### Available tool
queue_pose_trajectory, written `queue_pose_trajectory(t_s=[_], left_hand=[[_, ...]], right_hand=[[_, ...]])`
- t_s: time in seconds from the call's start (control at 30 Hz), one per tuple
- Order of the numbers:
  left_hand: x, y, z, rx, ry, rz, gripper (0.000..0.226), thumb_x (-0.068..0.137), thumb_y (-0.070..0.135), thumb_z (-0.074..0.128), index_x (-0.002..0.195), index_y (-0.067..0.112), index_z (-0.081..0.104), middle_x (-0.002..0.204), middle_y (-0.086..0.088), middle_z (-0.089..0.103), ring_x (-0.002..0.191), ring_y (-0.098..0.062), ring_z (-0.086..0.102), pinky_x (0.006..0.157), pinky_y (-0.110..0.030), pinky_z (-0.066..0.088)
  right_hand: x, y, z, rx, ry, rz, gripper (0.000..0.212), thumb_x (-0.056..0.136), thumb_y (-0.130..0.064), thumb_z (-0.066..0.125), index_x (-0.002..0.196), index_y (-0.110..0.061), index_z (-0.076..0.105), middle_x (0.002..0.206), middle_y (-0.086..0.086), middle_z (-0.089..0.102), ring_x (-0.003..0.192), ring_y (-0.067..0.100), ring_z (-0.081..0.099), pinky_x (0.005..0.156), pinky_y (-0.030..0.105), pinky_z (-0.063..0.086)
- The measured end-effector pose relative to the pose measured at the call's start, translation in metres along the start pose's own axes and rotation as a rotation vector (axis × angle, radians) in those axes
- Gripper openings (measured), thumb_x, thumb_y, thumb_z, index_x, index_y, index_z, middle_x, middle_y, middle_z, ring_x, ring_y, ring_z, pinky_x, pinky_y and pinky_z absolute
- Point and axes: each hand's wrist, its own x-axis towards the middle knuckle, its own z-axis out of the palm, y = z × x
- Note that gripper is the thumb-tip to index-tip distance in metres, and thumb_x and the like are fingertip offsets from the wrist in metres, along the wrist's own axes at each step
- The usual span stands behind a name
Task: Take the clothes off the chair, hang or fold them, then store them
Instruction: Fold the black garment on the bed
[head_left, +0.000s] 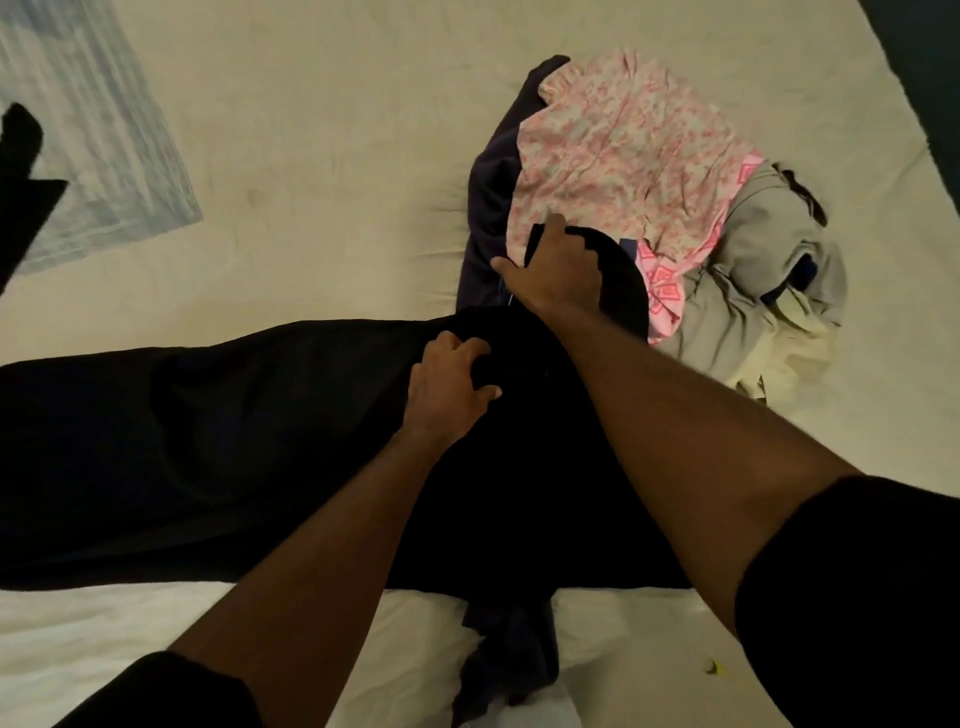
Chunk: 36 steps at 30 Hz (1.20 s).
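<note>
Cloth of the black garment (234, 457) bunches under my left hand (447, 389) and runs long to its left, while my right hand (558, 270) (nearer the pile (649, 171)) clamps its far end.

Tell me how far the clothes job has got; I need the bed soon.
Done: clothes are on the bed sheet, not a chair. In hand: left hand and right hand grip the black garment spread flat. Left: the pile with the pink floral garment and grey garment lies unfolded; nothing looks stored.
</note>
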Motion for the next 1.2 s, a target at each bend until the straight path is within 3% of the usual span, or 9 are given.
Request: queue_pose_trajectory(t_s=[0.13, 0.27, 0.37, 0.5, 0.6, 0.73, 0.93, 1.1, 1.2], left_hand=[[-0.001, 0.008, 0.009, -0.026, 0.011, 0.058, 0.061, 0.078, 0.037, 0.084, 0.132, 0.03, 0.056, 0.121, 0.001, 0.05, 0.117, -0.021, 0.054, 0.098, -0.047, 0.049], [0.002, 0.014, 0.011, -0.019, -0.033, -0.006, 0.076, 0.076, 0.045, 0.083, 0.139, 0.027, 0.045, 0.131, 0.001, 0.051, 0.125, -0.023, 0.052, 0.104, -0.055, 0.043], [0.001, 0.023, 0.011, 0.072, -0.027, -0.031, 0.07, 0.082, 0.035, 0.078, 0.141, 0.024, 0.042, 0.132, -0.003, 0.051, 0.127, -0.027, 0.049, 0.107, -0.058, 0.037], [-0.012, 0.027, 0.012, 0.276, -0.026, 0.087, 0.056, 0.086, 0.014, 0.063, 0.139, 0.021, 0.047, 0.126, -0.006, 0.058, 0.115, -0.03, 0.056, 0.099, -0.053, 0.038], [-0.042, 0.01, 0.01, 0.357, -0.007, 0.23, 0.053, 0.086, 0.01, 0.065, 0.137, 0.015, 0.055, 0.13, -0.011, 0.061, 0.113, -0.034, 0.058, 0.091, -0.052, 0.044], [-0.089, -0.036, 0.009, 0.537, -0.018, 0.384, 0.06, 0.068, -0.002, 0.081, 0.125, 0.005, 0.064, 0.112, -0.021, 0.06, 0.092, -0.039, 0.062, 0.069, -0.048, 0.052], [-0.113, -0.074, 0.006, 0.563, -0.338, 0.255, 0.046, 0.09, 0.011, 0.064, 0.135, 0.016, 0.055, 0.119, -0.006, 0.059, 0.104, -0.027, 0.062, 0.078, -0.039, 0.051], [-0.121, -0.071, 0.002, 0.512, -0.412, 0.331, 0.027, 0.094, 0.02, 0.065, 0.12, 0.017, 0.059, 0.113, -0.005, 0.059, 0.097, -0.031, 0.065, 0.074, -0.04, 0.053], [-0.128, -0.072, -0.004, 0.466, -0.379, 0.398, 0.021, 0.094, 0.018, 0.066, 0.115, 0.015, 0.062, 0.108, -0.005, 0.058, 0.086, -0.032, 0.065, 0.066, -0.04, 0.052]], right_hand=[[0.013, 0.011, 0.008, 0.074, -0.038, 0.147, 0.047, 0.091, -0.026, 0.072, 0.131, -0.008, 0.056, 0.133, 0.016, 0.057, 0.122, 0.04, 0.056, 0.092, 0.047, 0.052], [0.005, 0.042, -0.003, 0.638, 0.12, 0.209, 0.01, 0.093, -0.023, 0.07, 0.093, -0.016, 0.077, 0.09, 0.001, 0.072, 0.093, 0.021, 0.069, 0.081, 0.029, 0.053], [-0.025, 0.076, -0.027, 1.082, 0.267, 0.338, 0.016, 0.089, -0.026, 0.07, 0.073, -0.03, 0.072, 0.076, -0.002, 0.069, 0.077, 0.019, 0.065, 0.072, 0.038, 0.055], [-0.092, 0.122, -0.046, 1.62, 0.35, 0.671, 0.018, 0.102, -0.016, 0.051, 0.09, -0.02, 0.064, 0.095, 0.008, 0.069, 0.087, 0.025, 0.064, 0.065, 0.035, 0.055], [-0.154, 0.153, -0.033, 1.772, 0.424, 0.836, 0.02, 0.106, -0.017, 0.045, 0.111, -0.015, 0.065, 0.11, 0.01, 0.071, 0.099, 0.029, 0.068, 0.076, 0.044, 0.06], [-0.229, 0.18, 0.016, 1.752, 0.435, 1.045, 0.032, 0.107, -0.021, 0.039, 0.128, -0.011, 0.06, 0.126, 0.014, 0.068, 0.095, 0.027, 0.067, 0.081, 0.045, 0.058], [-0.269, 0.195, 0.065, 1.78, 0.309, 1.26, 0.033, 0.105, -0.019, 0.052, 0.136, -0.01, 0.055, 0.134, 0.012, 0.053, 0.115, 0.037, 0.06, 0.081, 0.044, 0.054], [-0.254, 0.202, 0.061, 1.549, 0.307, 1.238, 0.016, 0.098, -0.015, 0.068, 0.111, -0.007, 0.063, 0.101, 0.013, 0.07, 0.077, 0.026, 0.065, 0.063, 0.036, 0.055], [-0.262, 0.221, 0.064, 1.365, 0.437, 1.255, 0.009, 0.098, -0.015, 0.066, 0.095, -0.007, 0.069, 0.102, 0.016, 0.071, 0.078, 0.027, 0.067, 0.057, 0.034, 0.055]])
